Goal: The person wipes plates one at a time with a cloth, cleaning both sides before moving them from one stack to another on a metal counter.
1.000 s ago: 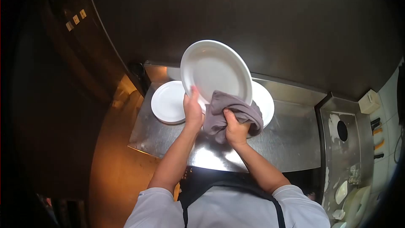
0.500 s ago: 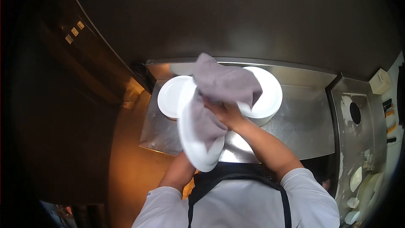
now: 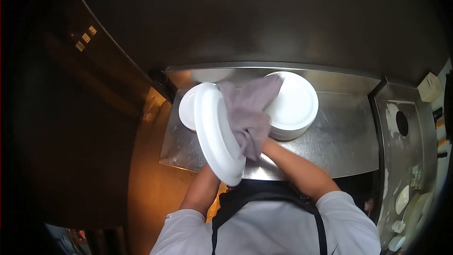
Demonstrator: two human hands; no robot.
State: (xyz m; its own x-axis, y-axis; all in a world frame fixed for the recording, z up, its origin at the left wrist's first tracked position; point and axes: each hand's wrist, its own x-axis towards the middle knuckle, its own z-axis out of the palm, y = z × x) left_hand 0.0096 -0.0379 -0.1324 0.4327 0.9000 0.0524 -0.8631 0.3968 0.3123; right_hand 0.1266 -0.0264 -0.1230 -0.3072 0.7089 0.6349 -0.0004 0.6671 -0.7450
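A white plate is tilted steeply above the counter, its inner face turned to the right. My left forearm reaches up behind it; the plate hides the left hand that supports it. Bunched against the plate's inner side is a greyish-purple cloth. My right hand grips this cloth and is mostly covered by its folds. To the right stands a stack of white plates. More white plates sit on the left, partly hidden by the held plate.
Beneath everything is a stainless steel counter with a raised back edge and a dark wall behind. At the right, another metal surface has a dark round opening, with white dishes and a white box near it.
The cloth has swung down and bunched closer to my right hand, uncovering more of the right stack. The held plate has turned slightly and shows more of its left rim.
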